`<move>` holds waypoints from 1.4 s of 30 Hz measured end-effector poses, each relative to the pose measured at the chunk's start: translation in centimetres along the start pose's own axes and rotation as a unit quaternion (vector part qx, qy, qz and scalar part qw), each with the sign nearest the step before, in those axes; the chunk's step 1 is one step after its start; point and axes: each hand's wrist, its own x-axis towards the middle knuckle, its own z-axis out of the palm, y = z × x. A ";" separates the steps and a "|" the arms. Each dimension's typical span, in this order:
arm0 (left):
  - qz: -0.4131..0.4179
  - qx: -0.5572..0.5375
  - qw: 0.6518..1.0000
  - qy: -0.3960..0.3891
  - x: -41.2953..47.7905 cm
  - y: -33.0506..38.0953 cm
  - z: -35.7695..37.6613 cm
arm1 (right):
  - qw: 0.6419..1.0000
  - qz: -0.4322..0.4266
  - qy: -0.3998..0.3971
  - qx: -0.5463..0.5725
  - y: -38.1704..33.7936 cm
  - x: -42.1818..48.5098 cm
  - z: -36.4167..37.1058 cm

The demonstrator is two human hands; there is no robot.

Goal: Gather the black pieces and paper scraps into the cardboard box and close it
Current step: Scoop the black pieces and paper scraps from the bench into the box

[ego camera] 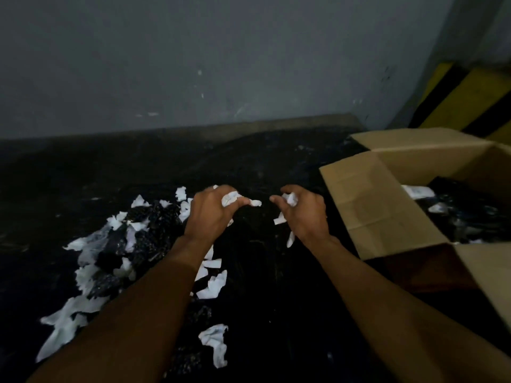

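Left hand [208, 214]: fingers curled round a crumpled wad of white paper scraps [229, 199]; held above the dark floor [276, 299] at centre of view.
Right hand [302, 214]: fingers curled round more crumpled white paper; a loose strip hangs beneath the palm. It is apart from the left hand and near the box.
Cardboard box [456, 161]: at right on the floor, open, flaps spread outward. Its left flap [367, 211] stands between the right hand and the interior.
Box contents: black pieces [470, 214] with a few white scraps among them.
Loose pile: further black pieces and white scraps lie mixed on the floor, left of and partly under the left forearm.
Stray scraps: single white scraps lie on the floor between the two forearms.
Background: grey wall [221, 64]; yellow-and-black striped post [464, 100] in the corner behind the box.
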 end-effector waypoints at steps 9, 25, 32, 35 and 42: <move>0.093 -0.022 0.995 -0.001 0.7 11.6 -3.6 | 0.998 -0.015 0.037 -0.058 -2.6 -3.1 -13.0; 0.179 -0.125 0.974 -0.061 3.1 33.0 10.8 | 0.983 0.022 0.165 -0.070 9.7 -0.7 -33.4; 0.113 -0.099 0.988 -0.041 5.4 39.1 20.9 | 0.987 0.037 0.147 -0.053 19.4 5.7 -40.8; 0.067 -0.093 0.993 -0.037 6.7 40.2 24.0 | 0.992 0.027 0.121 -0.032 22.7 8.6 -41.8; 0.022 -0.060 0.996 -0.063 7.5 41.0 28.6 | 1.000 0.026 0.013 -0.001 27.0 12.7 -39.9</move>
